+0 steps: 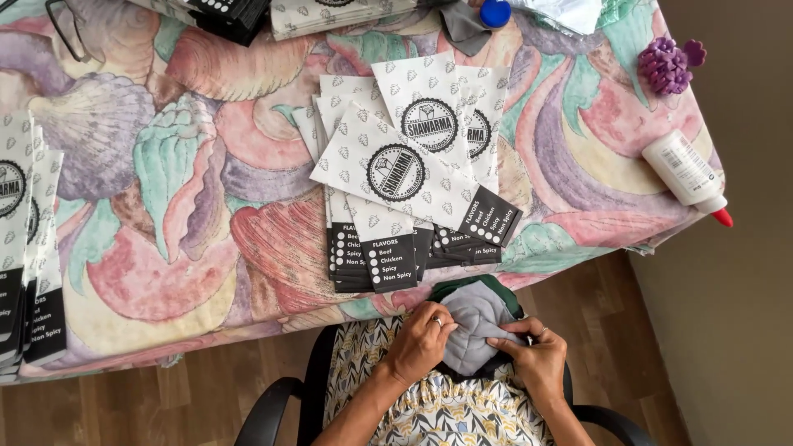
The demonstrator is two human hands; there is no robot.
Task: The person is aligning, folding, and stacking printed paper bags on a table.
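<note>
Both hands pinch the same grey padded cloth (pixel 477 324) on the person's lap at the near edge of the worktop (pixel 165 272): the left hand (pixel 419 341) has its grip closed on the cloth's left edge and the right hand (pixel 535 357) on its right, seemingly to keep the folds gathered, with the cloth's long axis running near to far and its rounded end pointing far. Farther off, a fanned pile of printed paper sleeves (pixel 405 177) lies within reach, with a white glue bottle (pixel 686 175) lying far right, red tip pointing near-right.
</note>
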